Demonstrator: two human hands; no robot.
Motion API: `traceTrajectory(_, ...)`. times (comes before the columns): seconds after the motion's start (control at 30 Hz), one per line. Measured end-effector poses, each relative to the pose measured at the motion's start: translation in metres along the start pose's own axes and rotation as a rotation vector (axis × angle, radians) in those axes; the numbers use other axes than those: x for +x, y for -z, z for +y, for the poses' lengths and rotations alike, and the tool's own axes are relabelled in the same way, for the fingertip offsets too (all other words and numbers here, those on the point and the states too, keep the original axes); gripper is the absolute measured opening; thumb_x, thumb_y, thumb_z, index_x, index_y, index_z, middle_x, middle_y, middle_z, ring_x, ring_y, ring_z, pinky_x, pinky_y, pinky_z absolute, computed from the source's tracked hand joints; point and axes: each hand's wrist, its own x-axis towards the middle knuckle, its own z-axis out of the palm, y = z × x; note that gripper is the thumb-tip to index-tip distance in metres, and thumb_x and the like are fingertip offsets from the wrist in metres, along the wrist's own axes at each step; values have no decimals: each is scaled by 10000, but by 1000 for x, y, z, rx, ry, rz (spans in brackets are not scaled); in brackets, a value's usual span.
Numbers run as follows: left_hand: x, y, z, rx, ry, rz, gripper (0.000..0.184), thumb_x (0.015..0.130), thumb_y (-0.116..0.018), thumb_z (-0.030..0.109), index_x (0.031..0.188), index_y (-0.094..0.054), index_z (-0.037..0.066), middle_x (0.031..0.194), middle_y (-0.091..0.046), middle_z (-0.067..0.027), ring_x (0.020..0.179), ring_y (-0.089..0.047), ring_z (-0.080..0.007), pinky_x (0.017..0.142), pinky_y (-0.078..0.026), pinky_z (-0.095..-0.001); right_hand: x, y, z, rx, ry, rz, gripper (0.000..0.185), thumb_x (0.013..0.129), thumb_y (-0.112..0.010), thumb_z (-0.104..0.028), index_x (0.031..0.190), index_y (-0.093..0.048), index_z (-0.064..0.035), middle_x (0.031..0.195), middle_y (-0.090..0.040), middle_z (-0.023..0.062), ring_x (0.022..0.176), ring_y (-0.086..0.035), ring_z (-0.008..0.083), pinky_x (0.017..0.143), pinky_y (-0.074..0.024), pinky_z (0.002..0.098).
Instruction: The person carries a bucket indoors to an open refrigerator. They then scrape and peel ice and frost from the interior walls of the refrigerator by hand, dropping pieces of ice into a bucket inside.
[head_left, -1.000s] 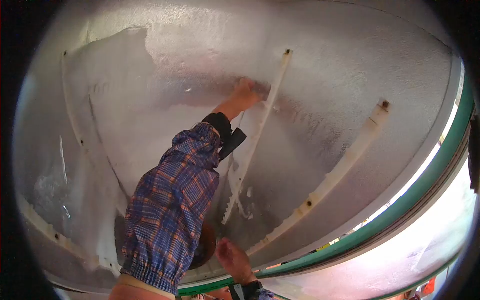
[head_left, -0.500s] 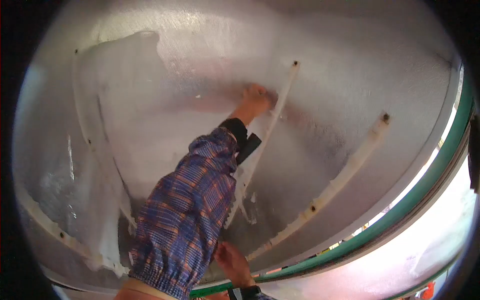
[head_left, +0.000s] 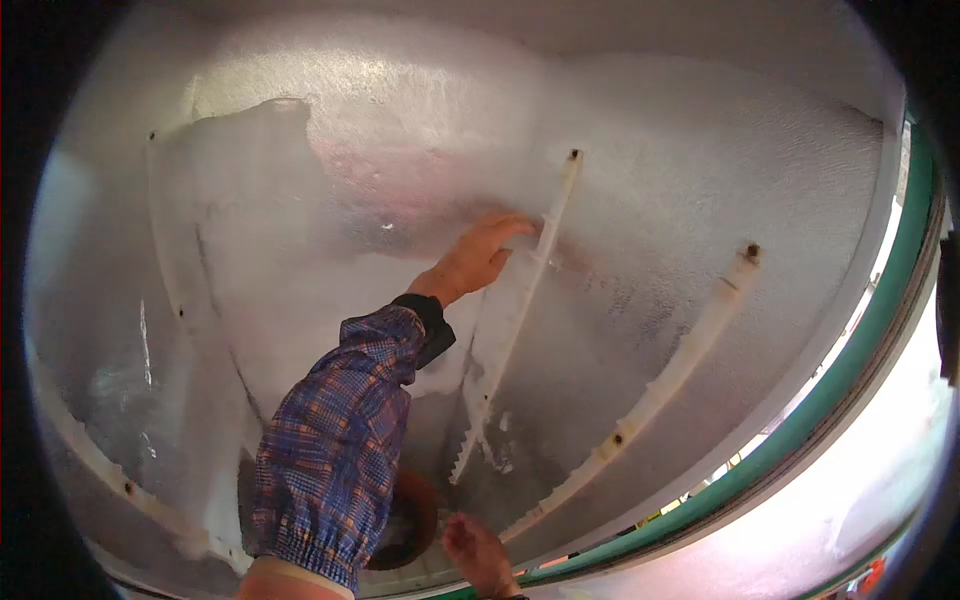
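My left hand (head_left: 468, 262) reaches up to a curved, greyish, shiny panel (head_left: 660, 190), its arm in a plaid sleeve with a dark cuff. The fingers stretch right, beside the upper part of a pale raised strip (head_left: 515, 340), and the thumb stands apart below them. I see nothing in this hand; whether the fingertips touch the strip cannot be made out. Low in the view is my right hand (head_left: 482, 558), fingers loosely extended and holding nothing visible. Left of it, partly behind the sleeve, sits a reddish-brown ring (head_left: 425, 515).
Another pale strip (head_left: 655, 395), with dark holes, curves along the right. More strips (head_left: 95, 455) run down the left side. A green rim (head_left: 800, 430) borders the panel at the lower right, with bright light beyond it.
My left hand has moved left and down, its curled fingers now straightened. My right hand is slightly lower. The view has shifted, and the reddish-brown ring has come into sight.
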Motion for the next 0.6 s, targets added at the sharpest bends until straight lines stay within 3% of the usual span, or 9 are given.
traceTrajectory(0.07,0,-3,-8,30,-32,-13,406,735,-513,-65,1116,-501,75,1179,-496,-144,1130,-451,-349,957,-385,-391,3,11,0,-5,-28,14,205,871,-578,-199,1017,-571,-54,871,-600,61,790,-582,184,766,-501,308)
traceTrajectory(0.13,0,-5,-18,50,-63,-24,422,731,-524,-55,1133,-480,68,1180,-493,-144,1141,-443,-348,960,-381,-388,15,33,7,-707,331,-92,168,887,-554,-160,1002,-579,-41,912,-614,71,845,-585,191,784,-500,339)
traceTrajectory(0.17,2,-6,-22,52,-89,-33,430,720,-539,-44,1131,-474,63,1172,-492,-144,1139,-441,-344,960,-378,-381,19,36,4,-703,325,-90,168,887,-554,-160,1002,-579,-41,912,-614,71,845,-585,191,784,-500,339)
traceTrajectory(0.23,3,-5,-20,55,-110,-47,439,708,-553,-33,1129,-468,58,1164,-490,-144,1138,-440,-340,961,-374,-375,19,24,-8,198,-167,-106,158,903,-527,-155,986,-584,-34,892,-614,78,838,-585,190,783,-497,336)
traceTrajectory(0.37,11,-1,-15,100,-66,-82,454,659,-569,-30,1092,-473,65,1143,-490,-148,1117,-444,-342,965,-360,-379,32,22,1,-25,-13,-118,165,921,-496,-147,1013,-569,-31,920,-607,84,864,-579,189,788,-495,339)
traceTrajectory(0.43,16,-1,-18,113,-32,-126,454,641,-574,-28,1073,-475,68,1149,-490,-151,1132,-437,-344,988,-341,-393,31,7,0,-302,125,-103,196,930,-483,-151,1072,-547,-32,951,-594,81,884,-567,182,802,-489,330)
traceTrajectory(0.57,22,3,-19,89,40,-258,448,636,-551,-40,1064,-471,66,1064,-489,-147,1062,-467,-336,934,-378,-390,46,-54,-22,-369,190,-116,217,913,-533,-213,1074,-545,-67,998,-582,37,889,-569,152,828,-477,286)
traceTrajectory(0.6,21,4,-19,103,110,-322,457,641,-543,-48,1078,-471,67,1040,-486,-144,1031,-480,-334,912,-392,-387,67,-56,-27,-277,234,-229,222,922,-508,-173,1102,-536,-47,1011,-584,61,928,-564,170,850,-474,303)
